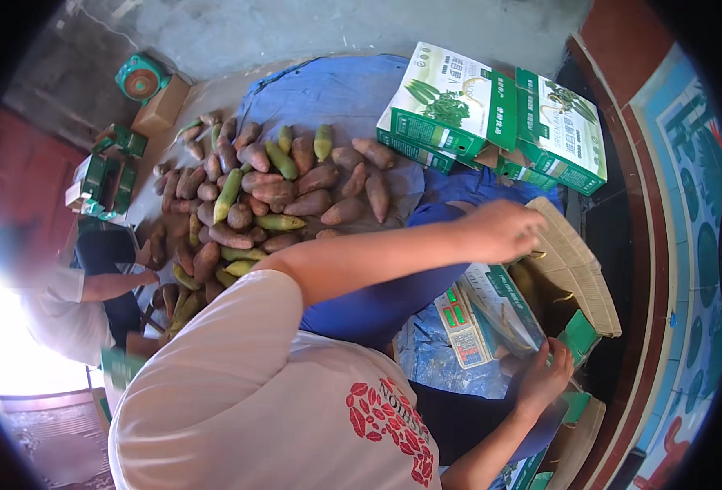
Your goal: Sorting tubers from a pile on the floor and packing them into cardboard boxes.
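My left hand (pixel 500 229) reaches out to the right and grips the corrugated flap (pixel 577 269) of an open cardboard carton (pixel 541 306). My right hand (pixel 545 376) is lower down, fingers closed on the carton's near green-edged flap (pixel 580 335). The inside of the carton is dark and I cannot tell what it holds. A small weighing scale (pixel 459 322) with a green display lies on the blue sheet just left of the carton, between my two arms.
A pile of brown tubers and green oblong vegetables (pixel 271 192) lies on a blue cloth (pixel 328 90). Two green-and-white printed boxes (pixel 459 98) stand at the back right. Another person (pixel 75 302) crouches at the left beside the pile. Flattened green cartons (pixel 104 180) lie at far left.
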A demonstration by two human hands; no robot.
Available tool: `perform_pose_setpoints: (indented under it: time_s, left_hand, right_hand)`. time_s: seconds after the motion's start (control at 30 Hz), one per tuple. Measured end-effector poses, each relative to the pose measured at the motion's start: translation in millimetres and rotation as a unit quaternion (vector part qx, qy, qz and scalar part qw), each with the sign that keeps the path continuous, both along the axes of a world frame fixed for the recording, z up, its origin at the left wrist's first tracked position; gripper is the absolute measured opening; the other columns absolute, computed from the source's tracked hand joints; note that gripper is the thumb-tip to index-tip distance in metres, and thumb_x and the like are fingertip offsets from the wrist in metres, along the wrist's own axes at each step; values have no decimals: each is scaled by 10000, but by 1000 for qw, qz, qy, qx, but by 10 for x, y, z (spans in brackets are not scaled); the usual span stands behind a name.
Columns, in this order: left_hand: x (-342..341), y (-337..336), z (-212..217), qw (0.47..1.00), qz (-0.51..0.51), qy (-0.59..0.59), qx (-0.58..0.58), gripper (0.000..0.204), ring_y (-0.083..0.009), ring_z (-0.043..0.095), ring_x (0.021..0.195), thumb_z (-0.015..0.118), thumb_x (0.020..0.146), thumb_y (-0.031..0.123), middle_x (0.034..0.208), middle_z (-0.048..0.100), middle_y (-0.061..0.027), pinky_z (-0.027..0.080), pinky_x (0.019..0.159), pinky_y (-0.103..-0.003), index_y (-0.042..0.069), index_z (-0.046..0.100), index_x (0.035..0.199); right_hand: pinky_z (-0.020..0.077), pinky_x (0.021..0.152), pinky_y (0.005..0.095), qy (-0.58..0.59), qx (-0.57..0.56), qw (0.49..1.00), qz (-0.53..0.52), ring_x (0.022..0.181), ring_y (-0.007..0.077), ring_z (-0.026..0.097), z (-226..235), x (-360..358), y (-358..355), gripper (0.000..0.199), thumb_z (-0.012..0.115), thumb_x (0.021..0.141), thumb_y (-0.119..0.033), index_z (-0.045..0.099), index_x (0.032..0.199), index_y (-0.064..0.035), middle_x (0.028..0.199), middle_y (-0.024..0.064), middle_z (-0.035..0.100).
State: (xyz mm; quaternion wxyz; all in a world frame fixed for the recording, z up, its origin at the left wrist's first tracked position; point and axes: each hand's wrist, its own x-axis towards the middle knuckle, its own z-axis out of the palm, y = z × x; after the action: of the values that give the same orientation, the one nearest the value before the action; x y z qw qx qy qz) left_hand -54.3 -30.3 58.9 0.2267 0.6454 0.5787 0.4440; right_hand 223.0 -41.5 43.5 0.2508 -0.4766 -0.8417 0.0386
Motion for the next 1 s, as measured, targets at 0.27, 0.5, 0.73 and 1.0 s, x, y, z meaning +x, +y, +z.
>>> perform_pose_setpoints:
  time_s: [0.27, 0.5, 0.73, 1.0]
  left_hand:
    - [-1625, -1229, -504, 959, 256, 49, -108, 215, -277, 636, 759, 583, 843, 205, 882, 640, -149, 508, 695, -372, 45, 619, 982]
    - [-1929, -2142, -1429, 830, 371, 177, -377, 276, -329, 612, 930, 588, 808, 317, 946, 650, -156, 481, 792, -435, 92, 649, 954]
    - [-1965, -2710, -1773, 745, 377, 161, -527, 335, -300, 603, 1015, 573, 819, 344, 1043, 645, -132, 477, 864, -408, 89, 651, 1022]
    - [-2019, -3242, -1904, 685, 333, 120, -637, 348, -294, 585, 1067, 546, 818, 287, 1105, 627, -137, 468, 888, -408, 90, 635, 1090]
  right_hand:
    - [410, 810, 433, -36, -16, 999, 18, 898, 337, 547, -54, -156, 61, 169, 578, 868, -147, 597, 976, -18, 926, 143, 605]
    - [410, 816, 426, -62, 9, 998, 28, 891, 330, 552, -121, -201, 123, 173, 571, 876, -162, 606, 975, -24, 925, 136, 612]
    - [415, 811, 412, -74, 17, 997, 32, 881, 317, 564, -146, -210, 140, 173, 560, 891, -157, 619, 971, -15, 913, 132, 620]
    - [423, 810, 418, -82, 10, 996, 22, 878, 315, 574, -157, -189, 167, 204, 540, 910, -181, 618, 981, -7, 913, 137, 623]
